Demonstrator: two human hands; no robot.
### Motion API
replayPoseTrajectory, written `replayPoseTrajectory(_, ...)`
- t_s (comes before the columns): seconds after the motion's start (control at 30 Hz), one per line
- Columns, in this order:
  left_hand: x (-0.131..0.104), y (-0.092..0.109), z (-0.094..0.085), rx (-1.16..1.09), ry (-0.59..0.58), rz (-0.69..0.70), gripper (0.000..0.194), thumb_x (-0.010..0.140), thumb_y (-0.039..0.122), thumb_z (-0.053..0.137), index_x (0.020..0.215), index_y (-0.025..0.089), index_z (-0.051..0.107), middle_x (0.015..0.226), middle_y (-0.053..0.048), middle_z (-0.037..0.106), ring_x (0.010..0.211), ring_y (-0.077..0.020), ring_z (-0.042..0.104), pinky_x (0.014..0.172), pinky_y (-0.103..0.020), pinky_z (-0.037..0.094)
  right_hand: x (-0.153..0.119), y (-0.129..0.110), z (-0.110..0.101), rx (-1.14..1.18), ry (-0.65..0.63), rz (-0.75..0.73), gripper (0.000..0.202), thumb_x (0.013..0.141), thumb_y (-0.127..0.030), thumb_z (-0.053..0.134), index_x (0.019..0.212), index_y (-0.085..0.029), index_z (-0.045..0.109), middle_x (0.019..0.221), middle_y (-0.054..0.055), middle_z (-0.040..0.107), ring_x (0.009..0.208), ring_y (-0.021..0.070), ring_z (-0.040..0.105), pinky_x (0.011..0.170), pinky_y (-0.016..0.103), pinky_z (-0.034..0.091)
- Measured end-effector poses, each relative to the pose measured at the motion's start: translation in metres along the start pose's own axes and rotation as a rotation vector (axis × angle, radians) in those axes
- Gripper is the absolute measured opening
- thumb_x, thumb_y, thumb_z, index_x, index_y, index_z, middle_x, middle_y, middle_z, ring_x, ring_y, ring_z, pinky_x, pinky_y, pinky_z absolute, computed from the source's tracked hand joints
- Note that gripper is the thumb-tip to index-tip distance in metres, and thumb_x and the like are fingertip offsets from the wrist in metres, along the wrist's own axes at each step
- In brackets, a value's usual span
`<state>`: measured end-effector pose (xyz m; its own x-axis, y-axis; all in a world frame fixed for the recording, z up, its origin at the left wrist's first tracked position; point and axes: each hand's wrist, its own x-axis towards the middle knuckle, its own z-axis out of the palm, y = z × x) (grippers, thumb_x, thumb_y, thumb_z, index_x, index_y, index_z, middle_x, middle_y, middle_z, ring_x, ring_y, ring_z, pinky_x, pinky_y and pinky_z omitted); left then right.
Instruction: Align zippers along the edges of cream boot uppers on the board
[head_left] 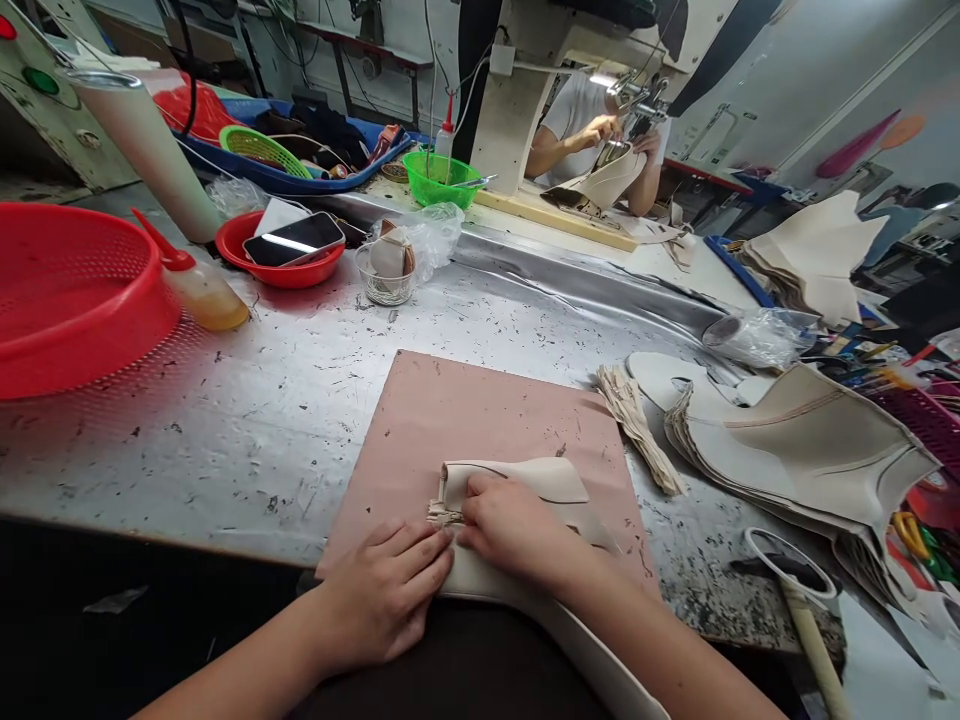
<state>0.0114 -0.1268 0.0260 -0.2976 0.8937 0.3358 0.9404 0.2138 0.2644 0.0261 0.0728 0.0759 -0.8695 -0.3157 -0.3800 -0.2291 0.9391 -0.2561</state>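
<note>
A folded piece of cream leather-like material (559, 480) lies on a pinkish-brown board (465, 400), and a long strip of it hangs over the table's front edge. My right hand (514, 520) presses and grips the piece near its left end, fingers bent and thumb tucked close. Opposite it, my left hand (397, 585) is closed at the lower left edge of the same piece, with fingers together. Small gathered folds or strips (444, 512) show between the two hands. What lies under my fingertips is hidden.
Right of the board are a bundle of cream strips (637, 430), stacked cream pieces (810, 440) and a hammer (806, 620). At left stand a red basket (82, 300), a glue bottle (202, 290) and a red bowl (285, 270) with a phone. Behind, a co-worker's hands (600, 130) work at a sewing machine (517, 110).
</note>
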Motion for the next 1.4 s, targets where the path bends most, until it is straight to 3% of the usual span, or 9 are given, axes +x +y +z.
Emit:
replayPoseTrajectory(0.1, 0.002, 0.003, -0.001, 0.006, -0.038, -0.025, 0.031, 0.081, 0.03, 0.049, 0.109, 0.02, 0.057, 0.115, -0.002, 0.064, 0.108, -0.0186, 0.053, 0.095, -0.03, 0.026, -0.01, 0.006, -0.01, -0.044, -0.051, 0.061, 0.029, 0.078, -0.039, 0.057, 0.079, -0.013, 0.069, 0.084, 0.009, 0.062, 0.075, 0.0219, 0.056, 0.069, 0.031, 0.04)
replayPoseTrajectory(0.2, 0.005, 0.007, -0.001, 0.056, -0.027, -0.056, 0.029, 0.084, 0.04, 0.046, 0.103, 0.022, 0.06, 0.112, -0.001, 0.065, 0.104, -0.0186, 0.053, 0.093, -0.03, 0.024, -0.022, 0.015, -0.018, -0.016, -0.11, 0.077, 0.024, 0.077, -0.035, 0.056, 0.078, -0.016, 0.069, 0.088, 0.008, 0.062, 0.075, 0.0199, 0.056, 0.068, 0.03, 0.039)
replayPoseTrajectory(0.53, 0.016, 0.017, 0.012, 0.251, 0.014, -0.099, 0.056, 0.082, 0.061, 0.038, 0.114, 0.021, 0.06, 0.099, -0.004, 0.067, 0.096, -0.0223, 0.052, 0.097, -0.037, 0.016, -0.016, 0.019, -0.016, -0.025, -0.173, 0.148, 0.022, 0.079, -0.029, 0.054, 0.084, -0.014, 0.07, 0.098, 0.01, 0.061, 0.082, 0.0216, 0.057, 0.075, 0.031, 0.039)
replayPoseTrajectory(0.67, 0.027, 0.021, 0.017, 0.274, 0.003, -0.057, 0.055, 0.084, 0.058, 0.038, 0.106, 0.013, 0.063, 0.097, -0.009, 0.067, 0.098, -0.0251, 0.052, 0.093, -0.038, 0.023, -0.014, 0.019, -0.011, -0.052, -0.151, 0.155, 0.022, 0.079, -0.03, 0.055, 0.084, -0.013, 0.069, 0.099, 0.011, 0.06, 0.085, 0.0242, 0.057, 0.076, 0.034, 0.04)
replayPoseTrajectory(0.87, 0.039, 0.028, 0.028, 0.289, -0.173, 0.115, 0.051, 0.085, 0.05, 0.043, 0.115, 0.011, 0.056, 0.117, -0.016, 0.06, 0.107, -0.0273, 0.052, 0.089, -0.037, 0.033, -0.011, 0.021, -0.015, -0.121, -0.164, 0.145, 0.029, 0.081, -0.035, 0.053, 0.084, -0.012, 0.069, 0.095, 0.012, 0.062, 0.08, 0.0229, 0.058, 0.074, 0.033, 0.04)
replayPoseTrajectory(1.03, 0.04, 0.029, 0.025, 0.315, -0.255, 0.109, 0.054, 0.084, 0.052, 0.044, 0.119, 0.012, 0.053, 0.119, -0.016, 0.059, 0.105, -0.0271, 0.053, 0.087, -0.038, 0.035, -0.041, 0.051, -0.035, -0.074, -0.279, 0.081, 0.029, 0.067, -0.044, 0.065, 0.071, -0.016, 0.07, 0.085, 0.007, 0.064, 0.075, 0.0216, 0.058, 0.067, 0.03, 0.04)
replayPoseTrajectory(1.2, 0.047, 0.028, 0.022, 0.352, -0.22, 0.15, 0.055, 0.082, 0.053, 0.046, 0.117, 0.012, 0.055, 0.12, -0.015, 0.059, 0.101, -0.0271, 0.056, 0.085, -0.038, 0.035, -0.064, 0.079, -0.036, 0.019, -0.305, 0.148, 0.017, 0.072, -0.036, 0.064, 0.07, -0.02, 0.068, 0.087, 0.003, 0.064, 0.077, 0.019, 0.058, 0.064, 0.027, 0.039)
replayPoseTrajectory(1.4, 0.058, 0.031, 0.024, 0.293, -0.291, 0.143, 0.056, 0.079, 0.05, 0.053, 0.124, 0.017, 0.051, 0.127, -0.012, 0.055, 0.093, -0.0286, 0.058, 0.08, -0.042, 0.038, -0.062, 0.083, -0.023, 0.004, -0.269, 0.172, 0.017, 0.077, -0.034, 0.06, 0.079, -0.019, 0.069, 0.091, 0.005, 0.062, 0.079, 0.0192, 0.058, 0.068, 0.028, 0.039)
